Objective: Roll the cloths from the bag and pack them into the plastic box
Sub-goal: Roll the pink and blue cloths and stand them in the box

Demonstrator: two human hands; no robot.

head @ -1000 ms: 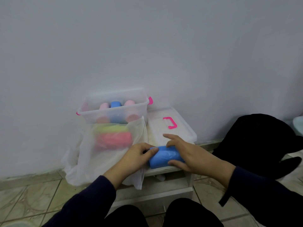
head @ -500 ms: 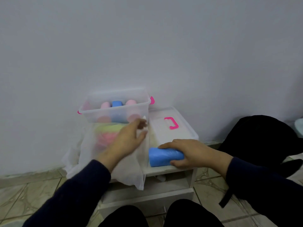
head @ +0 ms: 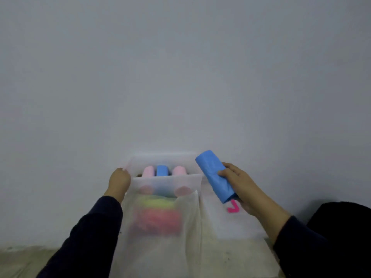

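Since half a second ago the left hand [head: 118,182] has gone from the bag's front to the left end of the plastic box [head: 132,163]; its fingers curl at the box's corner and the bag's upper edge, though blur hides exactly what they grip. Just right of it, two pink rolls [head: 148,171] flank a blue roll [head: 162,170] inside the box, above the white bag [head: 186,227] with unrolled cloths [head: 156,215]. Further right, the blue rolled cloth [head: 215,175] has left the lid [head: 232,209]: the right hand [head: 244,187] grips its lower half, thumb across the front, fingers behind, upper end tilted toward the box. Packing it looks imminent.
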